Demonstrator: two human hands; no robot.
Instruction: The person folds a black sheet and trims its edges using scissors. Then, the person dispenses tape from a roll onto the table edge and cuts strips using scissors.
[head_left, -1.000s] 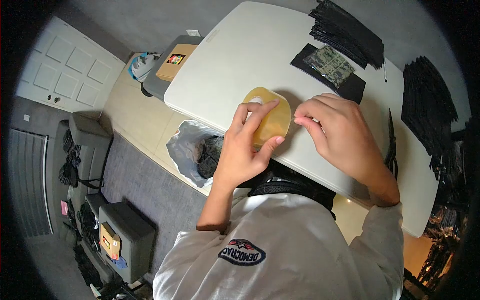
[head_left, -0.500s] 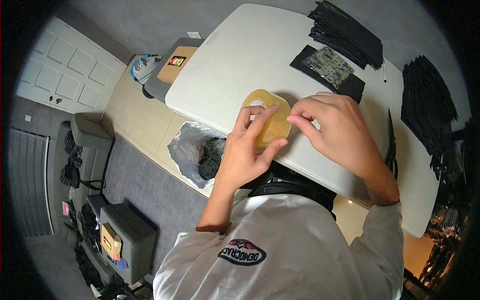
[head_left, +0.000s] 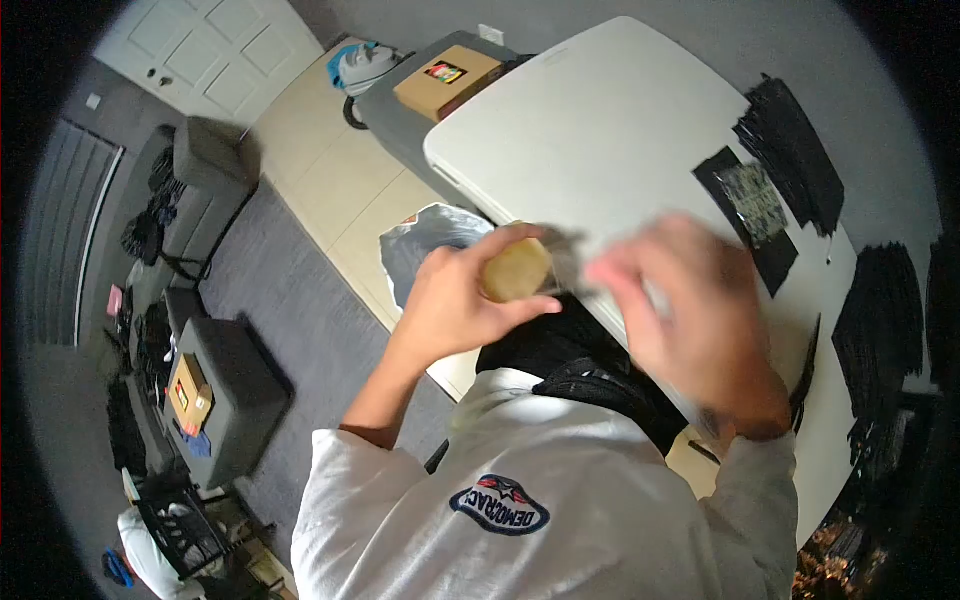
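My left hand (head_left: 455, 300) holds a roll of yellowish clear tape (head_left: 516, 270) between thumb and fingers, at the near edge of the white table (head_left: 590, 120). To its right is my right hand (head_left: 670, 300), blurred by motion, with thumb and fingers pinched together. A clear strip of tape (head_left: 568, 262) stretches from the roll toward the right fingertips. Further back on the table, a camouflage-patterned packet (head_left: 754, 204) lies on a black flat bag (head_left: 775, 262).
Stacks of black bags (head_left: 795, 150) lie at the table's far right, with more black bags (head_left: 880, 330) beyond. A lined bag (head_left: 425, 240) stands below the near edge. A cardboard box (head_left: 445, 85) rests on a grey seat at the left end.
The view has shifted, so the table appears further right. The roll has turned and moved toward the near edge, the right hand has drawn away from it, and a tape strip now spans between them.
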